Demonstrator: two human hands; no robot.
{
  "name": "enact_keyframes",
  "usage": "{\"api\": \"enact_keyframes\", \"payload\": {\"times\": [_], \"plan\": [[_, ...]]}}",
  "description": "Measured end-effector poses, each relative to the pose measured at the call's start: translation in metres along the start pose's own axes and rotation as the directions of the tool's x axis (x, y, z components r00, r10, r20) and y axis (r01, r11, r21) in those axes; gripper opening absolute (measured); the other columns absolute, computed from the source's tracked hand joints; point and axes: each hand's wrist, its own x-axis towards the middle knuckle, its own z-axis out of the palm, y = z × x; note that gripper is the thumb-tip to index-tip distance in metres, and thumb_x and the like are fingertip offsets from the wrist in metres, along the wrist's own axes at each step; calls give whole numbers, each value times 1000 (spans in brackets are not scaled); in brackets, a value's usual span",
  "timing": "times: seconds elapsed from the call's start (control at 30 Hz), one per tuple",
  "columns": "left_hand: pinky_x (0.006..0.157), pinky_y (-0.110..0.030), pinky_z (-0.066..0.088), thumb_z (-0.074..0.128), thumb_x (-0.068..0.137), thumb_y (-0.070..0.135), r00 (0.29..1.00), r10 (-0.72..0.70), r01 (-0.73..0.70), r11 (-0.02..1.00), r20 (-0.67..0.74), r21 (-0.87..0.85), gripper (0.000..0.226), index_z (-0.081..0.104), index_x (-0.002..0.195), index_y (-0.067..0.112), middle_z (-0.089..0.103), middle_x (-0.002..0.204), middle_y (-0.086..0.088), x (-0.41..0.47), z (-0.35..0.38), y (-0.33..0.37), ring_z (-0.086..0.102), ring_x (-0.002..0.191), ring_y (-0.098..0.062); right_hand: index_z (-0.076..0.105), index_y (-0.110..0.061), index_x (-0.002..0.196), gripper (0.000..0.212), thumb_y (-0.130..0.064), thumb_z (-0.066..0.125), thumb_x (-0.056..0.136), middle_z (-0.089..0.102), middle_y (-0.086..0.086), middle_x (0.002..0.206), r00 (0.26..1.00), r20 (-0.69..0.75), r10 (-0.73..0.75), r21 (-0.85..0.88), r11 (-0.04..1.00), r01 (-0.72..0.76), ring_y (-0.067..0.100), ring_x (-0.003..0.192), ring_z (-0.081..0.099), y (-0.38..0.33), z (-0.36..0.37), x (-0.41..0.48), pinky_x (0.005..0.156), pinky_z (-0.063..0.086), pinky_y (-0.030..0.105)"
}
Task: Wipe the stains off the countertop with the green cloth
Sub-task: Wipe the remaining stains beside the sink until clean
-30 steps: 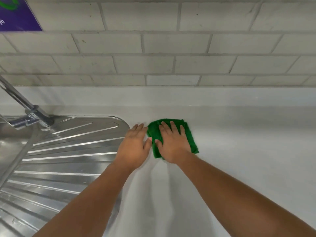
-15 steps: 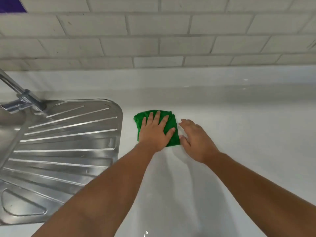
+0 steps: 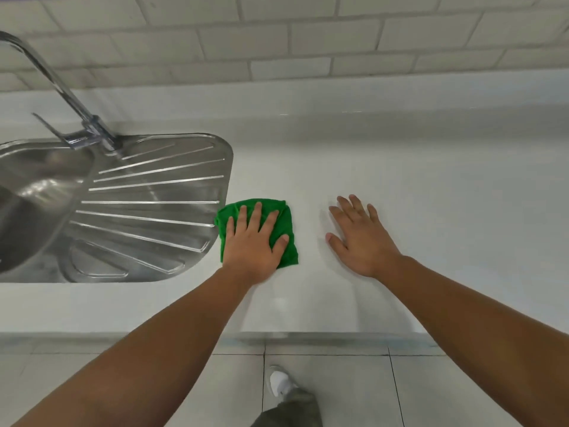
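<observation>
A folded green cloth point(image 3: 286, 220) lies on the white countertop point(image 3: 431, 186), right beside the edge of the steel drainboard. My left hand point(image 3: 252, 241) presses flat on the cloth with its fingers straight and spread. My right hand point(image 3: 360, 238) rests flat on the bare countertop a short way to the right of the cloth, fingers spread, touching nothing else. No stains show on the white surface around the hands.
A stainless steel sink with a ribbed drainboard point(image 3: 147, 211) fills the left side, with a tap point(image 3: 92, 127) at its back. A grey tiled wall point(image 3: 308, 41) rises behind. The counter's front edge point(image 3: 308, 335) runs below my forearms, above the tiled floor and my shoe point(image 3: 280, 383).
The cloth passed from under my right hand to under my left hand. My right hand moved off to the right onto bare countertop. The view tilted down, showing the counter edge and floor.
</observation>
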Motion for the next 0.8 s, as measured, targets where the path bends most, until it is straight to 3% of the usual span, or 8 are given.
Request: {"api": "enact_keyframes", "payload": {"times": [0.13,0.3,0.47,0.63,0.73,0.8], "plan": [[123,-55,-2,8,95,70,999,-50,50,999,10,3,72,7,160,37,1,169,-3,-62,6,15,-4,154,-31,7,-17,159,86,-63,-2,87,-1,6,168,999,41,-14,-8,1000,14,23,154,-8,-18,8,-43,124,-4,46],[125,-51,0,15,96,69,999,-48,48,998,-6,-45,69,13,159,39,6,169,0,-125,14,19,0,155,-28,5,-18,160,72,-56,13,99,-4,5,168,996,69,-50,-17,999,51,23,154,-10,-30,21,-83,124,-5,46],[124,-52,7,10,94,71,979,-195,192,979,-53,-65,74,18,159,37,12,168,0,-169,15,-55,7,154,-29,4,-19,159,67,-51,21,104,-5,4,168,998,55,-44,-44,998,46,22,153,-11,-21,19,-106,124,-4,46],[123,-57,8,2,89,73,912,-410,408,911,-27,-52,83,13,160,33,10,169,-4,-186,12,-130,6,154,-33,5,-19,159,66,-51,22,104,-3,4,168,999,44,-19,-43,999,21,22,154,-10,-6,16,-120,124,-4,45],[122,-59,4,11,96,67,868,-496,495,867,9,-58,74,8,161,32,4,169,-4,-173,11,-104,-1,154,-35,5,-19,159,66,-51,22,104,-2,4,168,999,35,-10,-36,999,11,21,154,-9,5,13,-131,124,-4,45],[123,-58,2,14,99,64,899,-437,437,899,4,-33,70,6,161,33,1,169,-4,-159,12,-62,-3,154,-35,5,-19,159,66,-51,22,104,-2,4,168,1000,26,-1,-29,1000,2,21,154,-9,15,11,-140,124,-4,44]]}}
